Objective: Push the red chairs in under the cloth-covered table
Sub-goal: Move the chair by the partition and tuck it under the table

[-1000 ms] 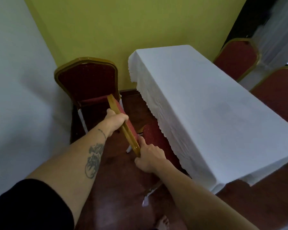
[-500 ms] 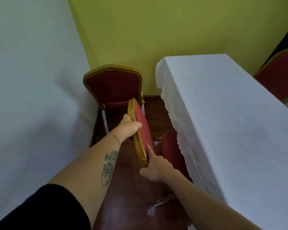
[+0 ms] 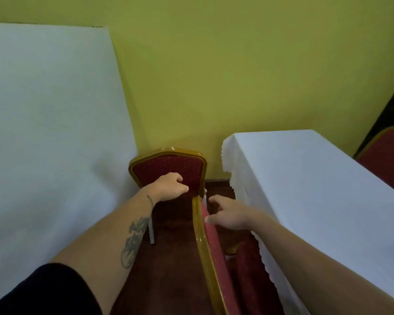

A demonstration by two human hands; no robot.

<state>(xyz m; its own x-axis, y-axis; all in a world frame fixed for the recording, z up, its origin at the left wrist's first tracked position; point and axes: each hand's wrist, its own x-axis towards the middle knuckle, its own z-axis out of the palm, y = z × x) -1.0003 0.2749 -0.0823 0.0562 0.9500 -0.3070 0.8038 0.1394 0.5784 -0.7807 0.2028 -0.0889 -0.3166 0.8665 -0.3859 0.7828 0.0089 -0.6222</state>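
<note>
A red chair with a gold frame (image 3: 208, 251) stands edge-on beside the table covered in white cloth (image 3: 316, 192), its seat partly under the cloth's lace edge. A second red chair (image 3: 187, 164) stands farther off against the yellow wall, its back facing me. My left hand (image 3: 170, 187) hovers in front of that far chair's backrest, fingers loosely curled, holding nothing. My right hand (image 3: 228, 214) is open just right of the near chair's top, its thumb close to the red padding, fingers spread.
A white cloth-covered surface (image 3: 50, 137) fills the left side, leaving a narrow strip of dark red floor (image 3: 168, 269) between it and the table. Another red chair (image 3: 387, 151) shows at the right edge behind the table. The yellow wall (image 3: 214, 76) closes the far end.
Both hands have let go of the near chair's backrest. My left hand has moved forward to the far chair; my right hand has opened. The view has advanced and tilted up.
</note>
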